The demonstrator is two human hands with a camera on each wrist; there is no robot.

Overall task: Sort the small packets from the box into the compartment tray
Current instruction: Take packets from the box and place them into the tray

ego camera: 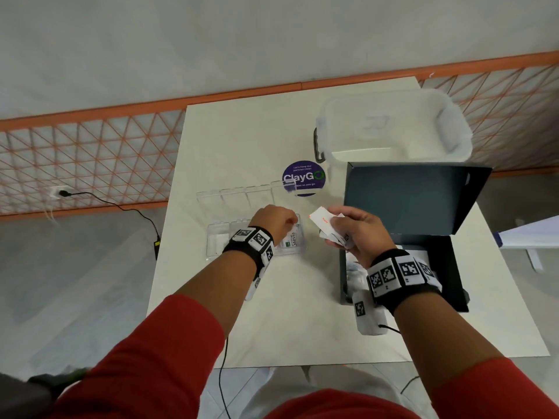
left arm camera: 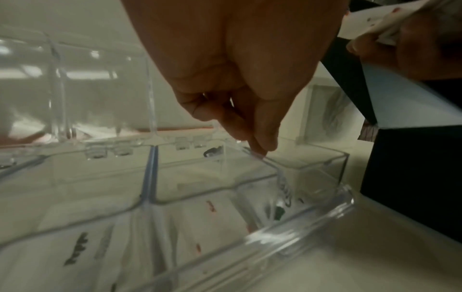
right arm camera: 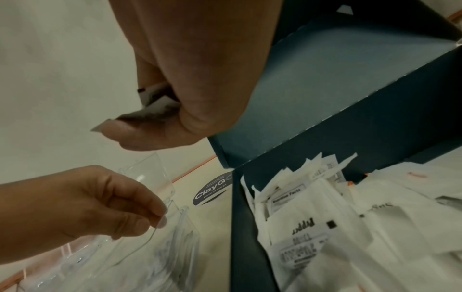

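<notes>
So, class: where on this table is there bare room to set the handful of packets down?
Free: the near table strip between the forearms, in front of the clear tray; also the far-left corner beyond the tray's open lids. Crowded: between the left hand and the right hand, and the right side, filled by the dark box and the plastic bin.

Two hands work over one white table [ego camera: 272, 313]: the left hand [ego camera: 273, 220] and the right hand [ego camera: 357, 229]. Under the left hand sits one clear compartment tray [ego camera: 213, 237], whose open lid beyond the knuckles shows four sections; how many compartments hold packets cannot be told. One Stevia packet [ego camera: 292, 238] lies just below the left fingers. The right hand grips several white packets [ego camera: 322, 220], too overlapped to count. One dark box [ego camera: 453, 267] lies under the right wrist, one clear tub [ego camera: 393, 125] beyond it, and one round sticker [ego camera: 303, 176] beyond both hands.
</notes>
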